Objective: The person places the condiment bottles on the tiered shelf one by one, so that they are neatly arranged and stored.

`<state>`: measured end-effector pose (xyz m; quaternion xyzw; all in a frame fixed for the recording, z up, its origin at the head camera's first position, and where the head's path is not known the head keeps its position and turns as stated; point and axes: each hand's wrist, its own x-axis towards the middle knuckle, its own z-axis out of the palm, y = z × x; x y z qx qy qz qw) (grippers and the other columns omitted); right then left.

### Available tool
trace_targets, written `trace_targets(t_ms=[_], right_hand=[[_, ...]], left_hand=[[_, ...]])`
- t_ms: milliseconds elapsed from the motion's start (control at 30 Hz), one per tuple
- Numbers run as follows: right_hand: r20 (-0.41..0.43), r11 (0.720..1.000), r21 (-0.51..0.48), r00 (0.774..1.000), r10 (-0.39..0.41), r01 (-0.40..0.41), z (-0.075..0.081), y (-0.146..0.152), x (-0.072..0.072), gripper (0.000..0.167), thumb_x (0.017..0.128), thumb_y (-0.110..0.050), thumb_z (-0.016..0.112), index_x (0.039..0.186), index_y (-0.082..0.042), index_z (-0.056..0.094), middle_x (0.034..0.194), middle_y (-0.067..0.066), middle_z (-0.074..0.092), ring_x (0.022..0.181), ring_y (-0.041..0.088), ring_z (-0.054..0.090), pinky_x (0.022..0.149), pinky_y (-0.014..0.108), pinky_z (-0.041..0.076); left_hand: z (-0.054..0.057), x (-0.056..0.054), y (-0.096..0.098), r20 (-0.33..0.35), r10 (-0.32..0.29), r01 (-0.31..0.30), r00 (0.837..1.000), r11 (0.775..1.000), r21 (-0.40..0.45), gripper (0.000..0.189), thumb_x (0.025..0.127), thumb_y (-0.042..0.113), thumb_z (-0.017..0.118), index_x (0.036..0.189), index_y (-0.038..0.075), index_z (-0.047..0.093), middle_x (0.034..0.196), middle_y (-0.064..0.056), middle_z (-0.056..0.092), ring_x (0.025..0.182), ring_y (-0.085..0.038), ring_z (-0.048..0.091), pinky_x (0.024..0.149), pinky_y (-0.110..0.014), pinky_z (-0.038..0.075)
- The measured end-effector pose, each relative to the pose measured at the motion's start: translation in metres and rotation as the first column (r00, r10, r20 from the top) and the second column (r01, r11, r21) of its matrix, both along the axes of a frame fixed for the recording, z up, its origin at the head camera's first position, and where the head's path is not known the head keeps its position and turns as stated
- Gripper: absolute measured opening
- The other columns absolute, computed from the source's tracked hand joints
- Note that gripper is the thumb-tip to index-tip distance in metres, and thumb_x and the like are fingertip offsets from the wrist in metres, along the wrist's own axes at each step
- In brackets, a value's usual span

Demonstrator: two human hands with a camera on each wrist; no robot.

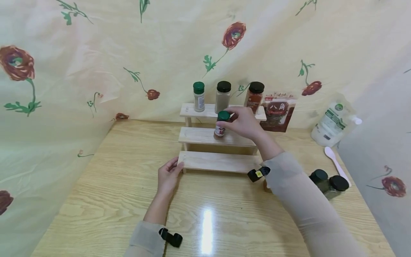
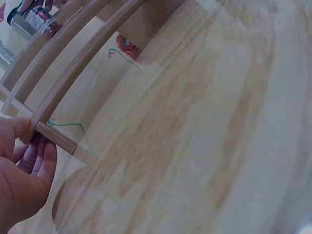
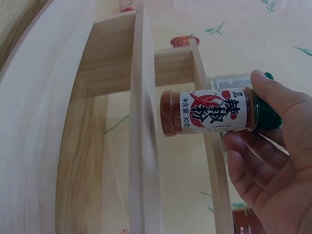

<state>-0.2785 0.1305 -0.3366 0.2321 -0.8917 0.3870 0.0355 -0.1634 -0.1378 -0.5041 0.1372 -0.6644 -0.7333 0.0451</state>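
Note:
My right hand (image 1: 240, 121) pinches a chili powder jar (image 3: 209, 111) by its green cap, over the middle step of a three-step wooden spice rack (image 1: 218, 160). Red powder shows through the jar's clear base. Whether the base touches the step, I cannot tell. At the rack's front left corner, my left hand (image 1: 167, 176) grips the end of the lowest step, thumb on top and fingers curled underneath in the left wrist view. Along the top step stand a green-capped shaker (image 1: 199, 97), a black-capped jar of pale powder (image 1: 223, 96) and a black-capped jar of reddish-brown spice (image 1: 254, 95).
Behind the rack's right end stands a brown spice packet (image 1: 277, 112). A white spouted pouch (image 1: 334, 121) leans by the right wall, near a white spoon (image 1: 337, 166). Two dark-lidded jars (image 1: 337, 187) are beside my right sleeve, which partly hides a brownish object (image 1: 266, 186).

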Motion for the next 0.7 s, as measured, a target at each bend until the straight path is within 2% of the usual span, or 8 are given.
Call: trace_targets(t_ms=[333,700], right_hand=[[0.079,1.0,-0.005,0.997,0.022,-0.022,-0.004,-0.024,-0.009,0.041,0.087,-0.033,0.083,0.118,-0.008,0.073,0.099,0.007,0.069,0.085,0.023,0.058,0.069,0.033,0.052],[0.078,0.998,0.009,0.995,0.056,-0.057,-0.003,-0.051,-0.013,0.037,0.087,-0.035,0.082,0.114,-0.011,0.073,0.098,0.003,0.07,0.084,0.02,0.061,0.069,0.031,0.054]], left_hand=[[-0.002,-0.001,0.0,-0.019,0.016,-0.016,1.0,1.0,-0.004,0.038,0.095,0.007,0.072,0.129,-0.006,0.064,0.112,-0.015,0.065,0.089,-0.01,0.064,0.08,-0.015,0.057],[-0.002,-0.003,0.001,-0.034,0.023,-0.024,0.999,1.0,-0.015,0.038,0.093,0.006,0.074,0.127,-0.008,0.064,0.108,-0.015,0.066,0.086,-0.007,0.064,0.076,-0.013,0.057]])
